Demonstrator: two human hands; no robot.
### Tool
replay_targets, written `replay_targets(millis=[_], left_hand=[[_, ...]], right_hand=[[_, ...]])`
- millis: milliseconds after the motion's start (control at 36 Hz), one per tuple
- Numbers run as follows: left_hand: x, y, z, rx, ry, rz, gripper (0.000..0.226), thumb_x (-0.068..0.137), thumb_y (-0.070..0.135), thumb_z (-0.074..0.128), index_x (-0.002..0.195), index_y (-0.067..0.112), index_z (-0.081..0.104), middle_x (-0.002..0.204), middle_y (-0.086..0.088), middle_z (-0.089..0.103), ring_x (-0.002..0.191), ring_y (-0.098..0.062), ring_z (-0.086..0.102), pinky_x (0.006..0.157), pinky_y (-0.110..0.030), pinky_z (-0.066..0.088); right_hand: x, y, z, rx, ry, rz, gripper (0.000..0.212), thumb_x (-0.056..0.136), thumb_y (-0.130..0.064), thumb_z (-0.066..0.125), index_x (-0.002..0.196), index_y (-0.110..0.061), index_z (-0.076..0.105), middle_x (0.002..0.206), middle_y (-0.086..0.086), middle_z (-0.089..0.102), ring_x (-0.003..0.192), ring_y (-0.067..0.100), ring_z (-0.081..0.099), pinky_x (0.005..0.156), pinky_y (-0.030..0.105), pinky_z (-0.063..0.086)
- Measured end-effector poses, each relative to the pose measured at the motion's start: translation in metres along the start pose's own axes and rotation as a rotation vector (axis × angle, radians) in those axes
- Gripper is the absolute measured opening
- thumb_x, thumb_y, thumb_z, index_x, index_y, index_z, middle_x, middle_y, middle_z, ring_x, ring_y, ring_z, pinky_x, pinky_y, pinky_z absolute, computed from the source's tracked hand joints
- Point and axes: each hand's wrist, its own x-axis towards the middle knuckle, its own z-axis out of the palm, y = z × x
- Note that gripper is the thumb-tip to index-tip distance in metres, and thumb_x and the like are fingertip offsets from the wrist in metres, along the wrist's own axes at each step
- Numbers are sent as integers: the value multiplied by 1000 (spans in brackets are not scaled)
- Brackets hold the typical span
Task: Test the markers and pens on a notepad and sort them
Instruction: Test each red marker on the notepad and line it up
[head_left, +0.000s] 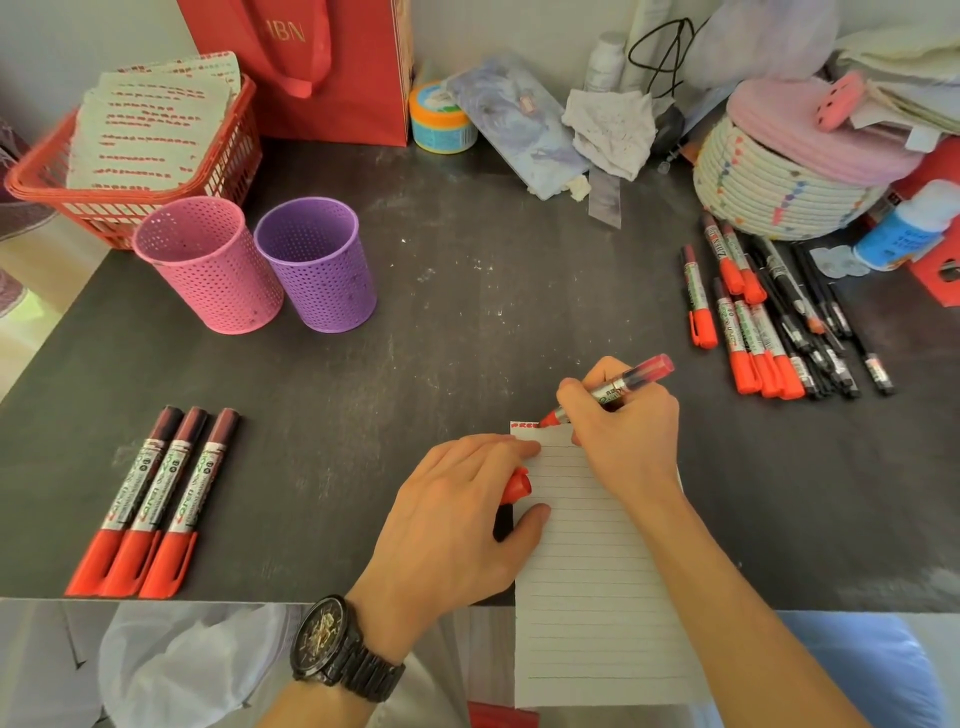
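Red marker (618, 387) sits uncapped in the right hand (623, 431), its tip touching the top edge of the notepad (587, 571), where a few red marks already show. It looks light, stiff and smooth-barrelled plastic, so a light pinch low on the barrel, close to the tip, should be enough. A higher hold would likely make the tip wander, and the wet tip could smear. The right hand pinches the barrel between thumb and forefingers, with the wrist bent and the heel of the hand resting on the page. The marker's back end tilts up and away to the right.

The notepad is thin lined paper that overhangs the near edge of the table (415, 338), so it would probably slide if not held. The left hand (452, 519) lies on its left margin, fingertips pressing the sheet, with the red cap (517, 484) tucked between fingers and thumb.

Three capped markers (156, 499) lie side by side well to the left. An untidy pile of markers and pens (769, 322) lies to the right. A pink cup (208, 265) and a purple cup (317, 265) stand beyond.
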Motion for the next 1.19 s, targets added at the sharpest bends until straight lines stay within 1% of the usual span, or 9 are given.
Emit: replay_targets(millis=[278, 444, 611, 750, 861, 944, 1028, 1111, 1194], left_hand=[[0, 1, -1, 3, -4, -15, 45, 86, 60, 52, 123, 34, 54, 124, 19, 63, 114, -2, 56, 102, -16, 28], [-1, 1, -2, 11, 23, -6, 44, 86, 58, 54, 125, 37, 54, 123, 22, 61, 116, 0, 52, 103, -12, 23], [-2, 1, -2, 7, 37, 7, 45, 86, 59, 53, 126, 38, 53, 123, 24, 61, 115, 1, 54, 102, -15, 30], [-2, 3, -4, -4, 31, 11, 45, 87, 59, 51, 127, 37, 52, 125, 24, 59, 117, 2, 53, 103, -14, 29], [-3, 4, -8, -40, 63, 24, 30, 91, 62, 49, 105, 36, 49, 111, 23, 58, 104, 2, 51, 90, -11, 36], [-6, 3, -12, -105, 93, 16, 36, 97, 62, 31, 92, 31, 48, 88, 17, 51, 85, -6, 49, 76, -26, 43], [-13, 0, -15, -346, 146, -34, 38, 101, 54, 23, 86, 30, 48, 82, 10, 52, 79, -15, 52, 73, -40, 44], [-23, 4, -14, -566, 176, -151, 36, 100, 56, 27, 86, 31, 50, 77, 4, 56, 71, -19, 55, 69, -43, 46], [-38, 12, -12, -615, 171, -236, 31, 91, 64, 40, 95, 38, 56, 77, 5, 64, 69, -15, 58, 65, -36, 50]], right_hand=[[2, 2, -4, 192, 62, 53, 28, 89, -16, 70, 65, -9, 58, 49, 1, 58, 45, 3, 57, 48, 11, 45], [4, -6, -10, 293, 35, 109, 33, 92, -31, 71, 69, -10, 60, 47, -1, 55, 43, 7, 51, 46, 17, 42], [-13, -18, -34, 435, -34, 166, 28, 88, -45, 72, 83, -17, 69, 58, 5, 58, 46, 13, 49, 41, 21, 39], [-44, -17, -53, 718, -114, 361, 35, 81, -43, 66, 90, -11, 75, 72, 13, 63, 49, 18, 50, 43, 26, 41], [-67, -12, -68, 878, -180, 476, 40, 82, -36, 55, 94, -7, 80, 84, 20, 70, 48, 22, 52, 42, 28, 45], [-81, -11, -74, 939, -169, 528, 40, 78, -32, 51, 87, -7, 81, 82, 23, 71, 44, 23, 52, 38, 28, 45], [-94, -13, -80, 962, -110, 559, 32, 75, -28, 50, 91, -6, 68, 78, 25, 71, 41, 22, 51, 34, 28, 43], [-105, -14, -86, 957, -54, 571, 18, 83, -21, 49, 90, -8, 59, 74, 25, 71, 37, 21, 49, 32, 27, 41], [-117, -15, -93, 917, -27, 563, 19, 86, -20, 52, 89, -4, 62, 71, 23, 70, 37, 20, 49, 33, 25, 40]])
